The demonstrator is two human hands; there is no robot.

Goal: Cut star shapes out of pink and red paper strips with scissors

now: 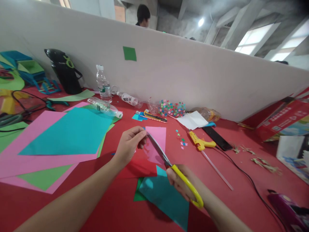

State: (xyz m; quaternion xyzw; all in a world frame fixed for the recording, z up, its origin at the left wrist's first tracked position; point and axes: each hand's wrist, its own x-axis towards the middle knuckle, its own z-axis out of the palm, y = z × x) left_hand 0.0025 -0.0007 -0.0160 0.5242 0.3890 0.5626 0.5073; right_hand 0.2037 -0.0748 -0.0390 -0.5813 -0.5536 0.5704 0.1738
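Note:
My left hand (129, 143) pinches the upper left edge of a small pink paper sheet (156, 141) and holds it above the red table (116, 206). My right hand (180, 182) grips yellow-handled scissors (173, 167); their blades run up along the pink paper's left edge toward my left fingers. Under my hands lie a red sheet (137, 167), a teal sheet (164, 193) and a bit of green paper (138, 192).
Large pink, teal and green sheets (65, 132) cover the left. Plastic bottles (103, 84), a black jug (64, 71), a bag of coloured stars (172, 109), a yellow glue gun (200, 141) with its cable, and boxes (285, 119) stand around. A person sits behind the white partition (193, 74).

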